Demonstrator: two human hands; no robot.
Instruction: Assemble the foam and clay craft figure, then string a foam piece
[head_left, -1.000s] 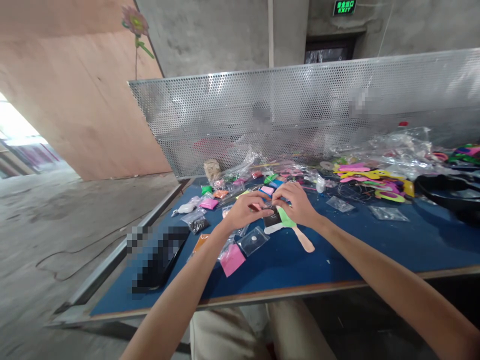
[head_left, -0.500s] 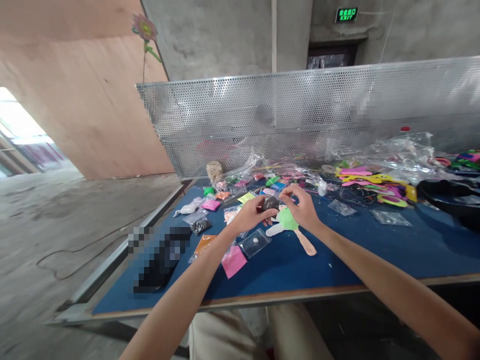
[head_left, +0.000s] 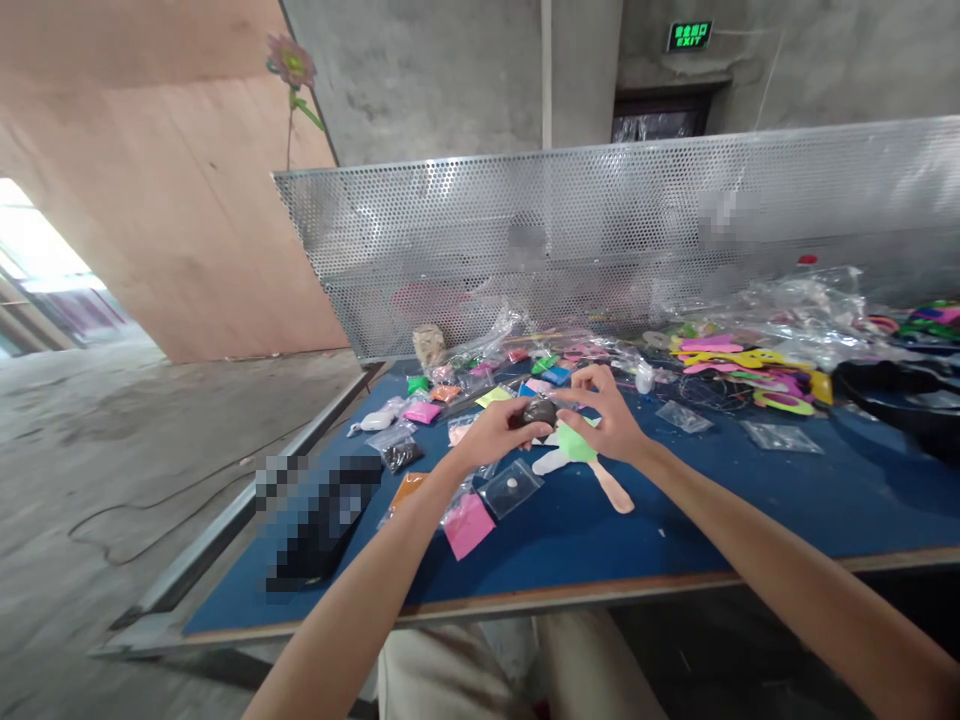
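Observation:
My left hand (head_left: 501,432) is closed around a dark grey-black lump (head_left: 539,411), which may be modelling clay; whether it is wrapped cannot be made out. Just right of the lump is my right hand (head_left: 600,415), its thumb and fingers apart, with the tips close to the lump's edge. Under my right hand lies a flat figure with a light green body (head_left: 576,443), a peach-coloured leg (head_left: 613,488) and a white limb (head_left: 551,461). A clear zip bag (head_left: 511,487) with a small white disc lies below my left hand.
Left of my hands are a pink packet (head_left: 469,525), an orange packet (head_left: 406,492), a bag of black material (head_left: 403,455) and a blurred black object (head_left: 326,520). Colourful foam cutouts (head_left: 739,358) and a black band (head_left: 892,400) lie right. A perforated metal panel (head_left: 480,240) stands behind.
My right hand's fingers have gone from a pinch to spread, lowering a little towards the lump. My left hand keeps hold of the dark lump, which now shows a rounder outline.

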